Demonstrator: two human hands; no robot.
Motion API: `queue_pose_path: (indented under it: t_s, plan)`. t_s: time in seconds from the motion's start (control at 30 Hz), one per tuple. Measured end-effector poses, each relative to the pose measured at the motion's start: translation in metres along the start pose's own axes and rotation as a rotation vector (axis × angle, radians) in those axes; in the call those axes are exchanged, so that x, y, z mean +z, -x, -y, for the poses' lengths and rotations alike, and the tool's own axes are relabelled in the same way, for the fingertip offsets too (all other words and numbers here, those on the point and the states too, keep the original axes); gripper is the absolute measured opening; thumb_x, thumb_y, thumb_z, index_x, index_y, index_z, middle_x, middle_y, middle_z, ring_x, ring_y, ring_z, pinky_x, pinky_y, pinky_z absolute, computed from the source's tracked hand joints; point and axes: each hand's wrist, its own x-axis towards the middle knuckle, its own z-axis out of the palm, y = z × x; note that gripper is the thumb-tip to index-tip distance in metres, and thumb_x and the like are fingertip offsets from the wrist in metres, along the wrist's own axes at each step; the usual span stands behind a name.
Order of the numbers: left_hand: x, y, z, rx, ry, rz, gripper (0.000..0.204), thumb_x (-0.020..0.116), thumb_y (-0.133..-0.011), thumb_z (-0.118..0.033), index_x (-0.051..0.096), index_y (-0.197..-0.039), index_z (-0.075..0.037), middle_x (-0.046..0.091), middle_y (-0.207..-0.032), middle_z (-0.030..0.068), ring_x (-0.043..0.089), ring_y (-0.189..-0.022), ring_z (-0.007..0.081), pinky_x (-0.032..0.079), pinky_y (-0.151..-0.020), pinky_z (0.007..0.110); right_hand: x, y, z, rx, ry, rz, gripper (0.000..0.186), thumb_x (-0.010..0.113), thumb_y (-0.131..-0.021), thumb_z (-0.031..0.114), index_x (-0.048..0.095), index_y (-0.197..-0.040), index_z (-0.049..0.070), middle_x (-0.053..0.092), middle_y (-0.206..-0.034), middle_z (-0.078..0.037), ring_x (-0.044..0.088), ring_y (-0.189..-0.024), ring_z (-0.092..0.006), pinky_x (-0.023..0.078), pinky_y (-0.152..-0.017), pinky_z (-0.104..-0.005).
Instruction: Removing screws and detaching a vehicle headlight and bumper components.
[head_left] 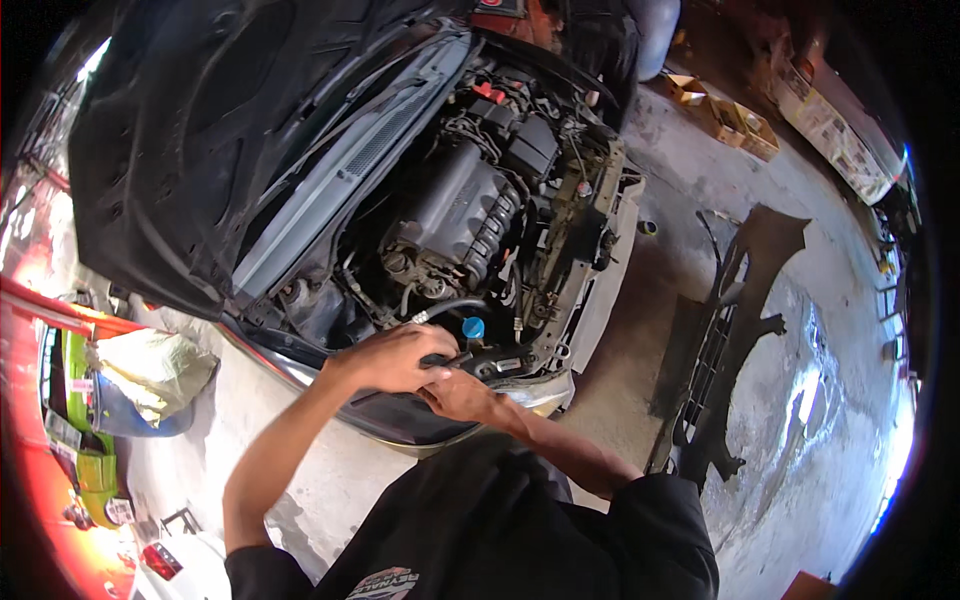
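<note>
Over the front fender edge of a dark car (pixel 380 415), my two hands are close together and touching. My left hand (pixel 398 358) curls closed, back of the hand upward, around a small dark object (pixel 438 360) that is mostly covered by the fingers. Just below and to its right, my right hand (pixel 462 395) has its fingers closed against the left; what they hold, if anything, is hidden. Beyond the hands, a round blue cap (pixel 473 327) stands in the engine bay, beside a black hose (pixel 460 305) and the grey engine cover (pixel 450 205).
The raised hood (pixel 170 150) fills the upper left. A detached dark bumper (pixel 730 340) lies on the concrete floor to the right, with cardboard boxes (pixel 740 128) farther back. At left stands a blue bin (pixel 150 415) with a pale sack (pixel 155 370), near red bodywork (pixel 25 400).
</note>
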Motion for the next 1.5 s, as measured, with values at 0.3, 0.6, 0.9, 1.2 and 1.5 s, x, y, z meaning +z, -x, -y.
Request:
queue_pose_path:
  t_s: [0.3, 0.6, 0.9, 1.2, 1.5]
  plan:
    - [0.061, 0.006, -0.025, -0.567, 1.085, -0.461, 0.026, 0.05, -0.097, -0.023, 0.053, -0.079, -0.006, 0.046, -0.062, -0.0027, 0.041, -0.055, 0.0063, 0.035, -0.05, 0.023, 0.008, 0.009, -0.008, -0.022, -0.077, -0.043, 0.02, 0.055, -0.09, 0.015, 0.056, -0.104, 0.001, 0.062, -0.091, -0.021, 0.06, -0.086, -0.0393, 0.049, -0.069, -0.0449]
    - [0.09, 0.036, -0.009, -0.456, 1.242, -1.382, 0.02, 0.055, -0.095, -0.022, 0.052, -0.103, -0.004, 0.057, -0.086, 0.0055, 0.057, -0.075, 0.0155, 0.047, -0.068, 0.027, 0.021, -0.008, -0.026, 0.021, -0.055, 0.05, 0.018, 0.056, -0.085, 0.009, 0.055, -0.101, 0.003, 0.061, -0.092, -0.016, 0.061, -0.082, -0.0375, 0.05, -0.067, -0.0417]
    - [-0.001, 0.066, -0.047, -0.283, -0.241, -0.414, 0.043, 0.072, -0.079, -0.034, 0.063, -0.111, -0.007, 0.067, -0.091, 0.0076, 0.055, -0.101, 0.0187, 0.05, -0.078, 0.03, -0.005, 0.014, -0.017, -0.111, 0.215, 0.018, 0.022, 0.057, -0.088, 0.018, 0.059, -0.106, 0.004, 0.062, -0.103, -0.014, 0.062, -0.092, -0.0358, 0.052, -0.077, -0.0413]
    - [0.074, 0.042, -0.088, -0.784, -0.438, -0.449, 0.036, 0.058, -0.089, -0.038, 0.043, -0.114, -0.016, 0.062, -0.061, 0.0161, 0.062, -0.056, 0.0366, 0.049, -0.053, 0.047, 0.01, 0.028, -0.028, -0.099, 0.102, 0.117, 0.033, 0.056, -0.079, 0.006, 0.054, -0.111, 0.0, 0.058, -0.109, -0.017, 0.058, -0.102, -0.0341, 0.051, -0.081, -0.0405]
    - [0.048, 0.044, -0.042, -0.43, 0.073, -0.2, 0.033, 0.056, -0.092, -0.031, 0.063, -0.109, -0.005, 0.064, -0.101, 0.0178, 0.06, -0.096, 0.0353, 0.048, -0.082, 0.042, 0.031, 0.047, -0.016, -0.063, 0.174, -0.048, 0.028, 0.052, -0.081, 0.007, 0.059, -0.107, -0.003, 0.061, -0.104, -0.02, 0.057, -0.104, -0.0357, 0.046, -0.087, -0.0466]
